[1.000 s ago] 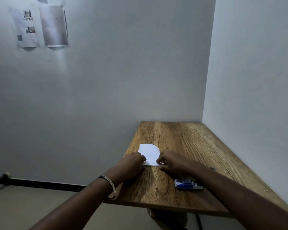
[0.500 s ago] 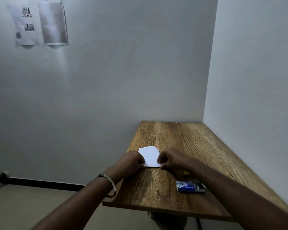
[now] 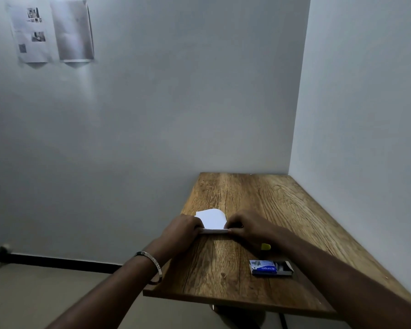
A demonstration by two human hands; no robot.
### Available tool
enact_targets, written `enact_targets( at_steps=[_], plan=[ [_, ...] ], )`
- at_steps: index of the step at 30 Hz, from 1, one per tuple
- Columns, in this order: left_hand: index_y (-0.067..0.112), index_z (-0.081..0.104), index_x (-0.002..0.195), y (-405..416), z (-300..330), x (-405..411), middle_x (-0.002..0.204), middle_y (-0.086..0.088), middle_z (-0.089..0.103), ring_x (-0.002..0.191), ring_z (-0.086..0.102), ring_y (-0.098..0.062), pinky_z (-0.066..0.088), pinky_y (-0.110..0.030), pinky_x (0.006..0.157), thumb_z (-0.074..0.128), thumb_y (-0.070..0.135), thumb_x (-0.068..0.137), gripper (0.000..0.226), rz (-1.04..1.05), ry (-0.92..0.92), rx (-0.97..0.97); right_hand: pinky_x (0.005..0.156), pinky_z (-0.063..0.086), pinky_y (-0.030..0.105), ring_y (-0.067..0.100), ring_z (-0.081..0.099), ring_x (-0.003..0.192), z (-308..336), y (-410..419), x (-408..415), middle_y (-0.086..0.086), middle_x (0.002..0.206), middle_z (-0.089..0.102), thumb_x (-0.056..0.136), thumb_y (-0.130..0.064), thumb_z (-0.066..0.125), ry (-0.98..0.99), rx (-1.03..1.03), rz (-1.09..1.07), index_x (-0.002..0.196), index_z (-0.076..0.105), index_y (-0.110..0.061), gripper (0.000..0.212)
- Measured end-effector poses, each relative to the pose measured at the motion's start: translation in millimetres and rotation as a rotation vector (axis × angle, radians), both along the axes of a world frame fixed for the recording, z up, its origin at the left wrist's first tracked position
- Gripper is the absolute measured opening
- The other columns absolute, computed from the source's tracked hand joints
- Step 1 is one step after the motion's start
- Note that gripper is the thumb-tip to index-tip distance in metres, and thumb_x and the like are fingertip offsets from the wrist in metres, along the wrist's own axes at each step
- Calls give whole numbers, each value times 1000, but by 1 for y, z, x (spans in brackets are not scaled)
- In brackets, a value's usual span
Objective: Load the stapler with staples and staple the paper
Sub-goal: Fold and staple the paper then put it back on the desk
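Observation:
A small white paper [image 3: 211, 219] lies on the wooden table [image 3: 259, 198], its near edge folded over. My left hand [image 3: 184, 230] pinches the fold's left end, and my right hand [image 3: 246, 227] pinches its right end. A small blue staple box [image 3: 271, 267] rests half open by the table's near edge, under my right forearm. A bit of a yellow object [image 3: 266, 246], perhaps the stapler, peeks out beside my right wrist; the rest of it is hidden.
The table sits in a corner, with grey walls behind it and on its right. Two printed sheets [image 3: 50, 32] hang on the wall at upper left. The floor drops away left of the table edge.
Both hands stayed on the paper's near edge, and that edge now reads as a folded strip. The view tilted, so the yellow object and more of the staple box show.

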State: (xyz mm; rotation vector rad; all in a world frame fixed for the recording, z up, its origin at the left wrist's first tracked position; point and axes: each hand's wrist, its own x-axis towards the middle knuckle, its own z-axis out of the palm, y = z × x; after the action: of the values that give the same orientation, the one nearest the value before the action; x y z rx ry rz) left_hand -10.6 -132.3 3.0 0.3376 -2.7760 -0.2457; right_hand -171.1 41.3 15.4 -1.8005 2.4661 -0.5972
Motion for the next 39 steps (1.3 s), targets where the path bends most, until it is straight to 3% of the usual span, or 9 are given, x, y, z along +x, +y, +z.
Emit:
enact_targets(
  at_steps=[6,13,18,22,31,39],
  plan=[
    [18,70,110,-2,-4,1,106,0,71,92,63,-15,52,-30,78,54,25,98,22,46,67,61,73,45,12,-3,62,89,2,-2,-8,-5,109,72,92,-21,70,-121,4,-16,110,75,-17,19],
    [17,71,108,-2,-5,3,107,-1,72,93,64,-15,52,-31,79,57,26,97,20,42,99,110,87,56,26,6,66,96,0,3,-19,-3,105,72,87,-16,74,-208,36,-25,106,76,-14,19],
    [17,71,110,0,-6,4,107,-1,73,91,65,-14,53,-30,78,57,26,97,21,43,112,110,72,47,16,2,62,90,-6,6,-21,-11,97,67,88,-22,74,-183,9,-18,105,76,-16,18],
    [16,71,110,0,-6,3,108,-2,72,92,65,-16,52,-31,79,56,25,98,22,56,104,112,72,52,19,4,65,90,-3,5,-19,-12,94,68,87,-30,75,-187,2,-24,102,76,-17,20],
    [12,72,110,-2,-7,-2,108,-3,72,91,65,-16,52,-30,79,56,24,98,23,79,102,154,58,39,12,0,58,71,1,-7,-19,-16,77,61,92,-27,69,-166,83,-91,101,75,-9,20],
    [9,72,99,-5,-8,-6,98,-6,73,83,64,-17,50,-32,75,54,24,98,24,108,117,158,62,47,20,6,64,76,3,-15,-21,-6,82,69,93,-30,68,-233,130,-152,99,74,-11,21]
  ],
)
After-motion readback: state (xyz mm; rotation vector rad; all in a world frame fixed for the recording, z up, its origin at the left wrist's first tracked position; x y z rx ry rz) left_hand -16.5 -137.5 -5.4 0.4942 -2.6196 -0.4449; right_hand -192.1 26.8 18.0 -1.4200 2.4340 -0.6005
